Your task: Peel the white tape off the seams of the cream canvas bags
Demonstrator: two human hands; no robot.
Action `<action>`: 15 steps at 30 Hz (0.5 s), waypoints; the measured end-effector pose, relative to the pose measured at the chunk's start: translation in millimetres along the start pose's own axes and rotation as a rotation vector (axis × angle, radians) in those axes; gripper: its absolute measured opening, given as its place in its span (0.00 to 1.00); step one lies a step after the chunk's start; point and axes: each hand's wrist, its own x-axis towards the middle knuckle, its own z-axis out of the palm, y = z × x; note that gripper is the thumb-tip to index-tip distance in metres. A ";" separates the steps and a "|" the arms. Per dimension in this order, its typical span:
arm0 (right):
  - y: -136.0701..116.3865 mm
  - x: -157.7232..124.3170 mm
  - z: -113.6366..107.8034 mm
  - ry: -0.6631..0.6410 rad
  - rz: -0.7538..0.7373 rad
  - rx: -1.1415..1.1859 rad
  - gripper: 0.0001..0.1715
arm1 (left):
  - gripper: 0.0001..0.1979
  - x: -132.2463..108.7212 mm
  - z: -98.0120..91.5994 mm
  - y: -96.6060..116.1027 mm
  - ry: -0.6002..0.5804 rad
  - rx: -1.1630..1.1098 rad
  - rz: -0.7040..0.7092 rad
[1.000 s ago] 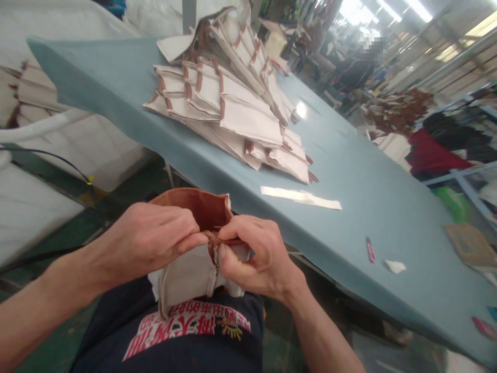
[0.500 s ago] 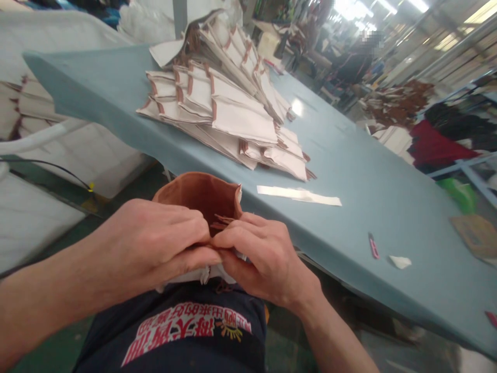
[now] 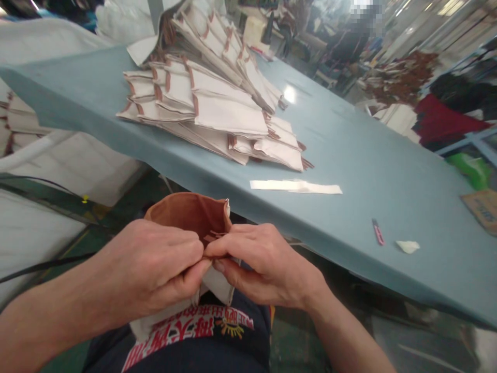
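Between my hands is a sewn cloth piece (image 3: 185, 210), brown on its inner side and off-white outside, its rim curved open like a pouch. My left hand (image 3: 155, 269) pinches the near edge between thumb and curled fingers. Right beside it, my right hand (image 3: 264, 264) grips the same edge with thumb and forefinger. Thin brown strips (image 3: 212, 235) stick up inside the opening next to the right fingers. Below the hands, the off-white side hangs over a dark apron (image 3: 186, 347) with red and white lettering.
A blue-covered table (image 3: 310, 217) slants across ahead. On it lie a pile of off-white, brown-edged cloth pieces (image 3: 229, 114), a white strip (image 3: 297, 186), a pink cutter (image 3: 378, 232) and a white scrap (image 3: 407, 246). White sacks (image 3: 73, 160) stand at left.
Both hands have shifted slightly left with the cloth piece, keeping their pinch on its edge. More of its off-white side shows beneath them. The camera view has also moved a little.
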 end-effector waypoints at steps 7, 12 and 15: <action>-7.4 -6.2 -9.2 -0.085 0.044 -0.096 0.11 | 0.21 10.0 -8.6 10.1 -0.033 0.161 0.013; -13.2 -11.7 -5.9 -0.077 0.050 -0.129 0.10 | 0.20 0.9 -5.6 12.1 -0.142 -0.142 -0.068; -15.8 -13.5 -3.8 -0.086 0.042 -0.123 0.12 | 0.22 -0.1 1.6 17.5 -0.131 -0.197 -0.098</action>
